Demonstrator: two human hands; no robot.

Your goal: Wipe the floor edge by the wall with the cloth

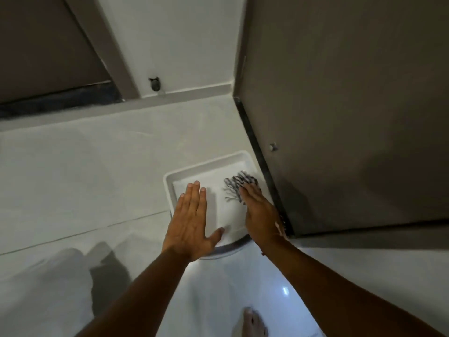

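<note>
Inside the shallow white square tray [170, 190], the right hand [260, 212] presses the grey-and-white striped cloth [237, 188] flat; the left hand [192, 222] rests spread. Next: shift the cloth to the floor edge.

A white tray [170, 188] lies on the pale tiled floor [85, 171] beside the wall [340, 117].

Bare forearms, no sleeves; bare foot [252, 322].
</note>
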